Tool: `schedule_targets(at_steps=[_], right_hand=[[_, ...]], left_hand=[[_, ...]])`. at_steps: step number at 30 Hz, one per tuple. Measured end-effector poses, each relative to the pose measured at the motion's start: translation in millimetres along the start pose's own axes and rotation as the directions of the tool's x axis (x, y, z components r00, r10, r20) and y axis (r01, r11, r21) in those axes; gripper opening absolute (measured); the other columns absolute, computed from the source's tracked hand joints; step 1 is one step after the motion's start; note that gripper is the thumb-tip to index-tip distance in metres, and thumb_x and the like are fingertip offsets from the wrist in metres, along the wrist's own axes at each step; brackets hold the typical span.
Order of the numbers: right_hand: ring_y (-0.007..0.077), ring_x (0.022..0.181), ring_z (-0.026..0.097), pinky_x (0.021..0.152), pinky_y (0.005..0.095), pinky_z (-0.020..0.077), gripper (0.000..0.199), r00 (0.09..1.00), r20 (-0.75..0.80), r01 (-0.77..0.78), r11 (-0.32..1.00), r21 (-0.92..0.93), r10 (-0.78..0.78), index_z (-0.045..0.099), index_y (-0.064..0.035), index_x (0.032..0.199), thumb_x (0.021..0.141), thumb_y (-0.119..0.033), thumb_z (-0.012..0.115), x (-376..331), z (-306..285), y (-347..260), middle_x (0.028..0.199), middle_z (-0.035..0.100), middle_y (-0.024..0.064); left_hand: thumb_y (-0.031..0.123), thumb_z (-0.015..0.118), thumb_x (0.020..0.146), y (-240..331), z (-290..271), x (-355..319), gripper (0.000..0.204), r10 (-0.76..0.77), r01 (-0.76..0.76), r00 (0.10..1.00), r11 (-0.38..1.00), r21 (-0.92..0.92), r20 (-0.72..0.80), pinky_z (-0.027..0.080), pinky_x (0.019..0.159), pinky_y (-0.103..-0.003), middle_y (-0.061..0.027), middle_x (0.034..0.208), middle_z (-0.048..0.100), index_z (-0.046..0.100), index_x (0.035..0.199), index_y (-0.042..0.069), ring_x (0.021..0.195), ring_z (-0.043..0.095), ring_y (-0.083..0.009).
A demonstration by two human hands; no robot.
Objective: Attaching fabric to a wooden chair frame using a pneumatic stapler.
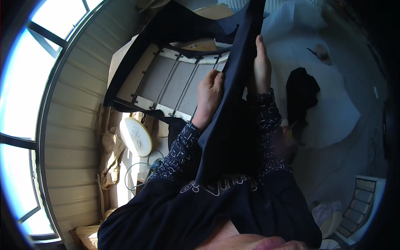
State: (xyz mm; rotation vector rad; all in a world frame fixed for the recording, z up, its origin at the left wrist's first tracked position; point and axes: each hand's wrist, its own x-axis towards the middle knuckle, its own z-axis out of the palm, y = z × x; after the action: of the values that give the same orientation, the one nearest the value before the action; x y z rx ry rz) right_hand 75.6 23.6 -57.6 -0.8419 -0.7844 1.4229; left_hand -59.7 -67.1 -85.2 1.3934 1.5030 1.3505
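Tilted in front of me is an upholstery frame [166,79] with dark rods across a grey backing, and navy fabric [235,75] drapes over its sides. My left hand [209,98] is closed on the inner edge of that fabric, thumb and fingers pressed together. On the outer face, my right hand [261,64] lies flat along the cloth with its fingers stretched upward. Part of the right palm is hidden behind the fabric. A long fold of the cloth hangs down to my chest.
A round cream pad [136,136] with a mark on it stands at the left, near a thin green hose [131,175]. Black cloth [301,96] lies on pale sheeting [333,112] at the right. Another frame [357,206] sits at lower right. Windows [21,91] line the left.
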Motion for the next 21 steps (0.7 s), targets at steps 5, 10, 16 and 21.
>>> schedule_targets(at_steps=[5, 10, 16, 21], right_hand=[[0.044, 0.149, 0.021, 0.121, 0.047, 0.0228, 0.083, 0.822, 0.207, 0.565, 0.806, -0.177, -0.531, 0.02, -0.0022, 0.157, 0.099, -0.05, 0.055, -60.4, 36.5, -9.6, 0.161, 0.016, 0.0295], [0.0479, 0.152, 0.002, 0.12, 0.0605, 0.0128, 0.059, 0.631, 0.339, 0.768, 0.624, -0.144, -0.698, 0.046, -0.0063, 0.145, 0.097, -0.036, 0.063, -82.7, 43.8, -10.5, 0.165, 0.016, 0.018], [0.0402, 0.154, 0.006, 0.122, 0.0588, 0.0075, 0.039, 0.559, 0.388, 0.825, 0.539, -0.171, -0.733, 0.06, -0.0069, 0.132, 0.098, -0.026, 0.061, -77.3, 7.6, -10.3, 0.152, 0.046, 0.0148], [0.0409, 0.152, 0.014, 0.117, 0.0643, 0.0112, 0.031, 0.525, 0.405, 0.849, 0.496, -0.182, -0.749, 0.066, -0.0059, 0.118, 0.094, -0.026, 0.066, -66.6, 7.4, 4.1, 0.141, 0.056, 0.006]], left_hand=[[0.026, 0.054, 0.106, 31.8, -17.9, -14.3, 0.025, -0.149, 0.145, 0.989, 0.896, -0.42, 0.025, 0.047, 0.064, -0.018, 0.0008, 0.085, 0.062, 0.062, 0.11, 0.003, 0.074, 0.058, -0.0032], [0.027, 0.055, 0.105, 45.0, -25.4, -18.1, 0.024, -0.08, 0.136, 0.984, 0.91, -0.391, 0.156, 0.05, 0.065, -0.017, 0.0004, 0.088, 0.063, 0.062, 0.11, 0.004, 0.075, 0.06, -0.0036], [0.027, 0.055, 0.105, 48.8, 2.5, -24.0, 0.024, -0.08, 0.124, 0.983, 0.951, -0.284, 0.162, 0.05, 0.065, -0.017, 0.0, 0.088, 0.063, 0.061, 0.11, 0.004, 0.075, 0.061, -0.0039], [0.026, 0.055, 0.105, 34.3, 0.1, -26.9, 0.024, -0.125, 0.162, 0.981, 0.948, -0.273, 0.148, 0.051, 0.065, -0.018, -0.0003, 0.089, 0.064, 0.061, 0.111, 0.004, 0.075, 0.061, -0.0042]])
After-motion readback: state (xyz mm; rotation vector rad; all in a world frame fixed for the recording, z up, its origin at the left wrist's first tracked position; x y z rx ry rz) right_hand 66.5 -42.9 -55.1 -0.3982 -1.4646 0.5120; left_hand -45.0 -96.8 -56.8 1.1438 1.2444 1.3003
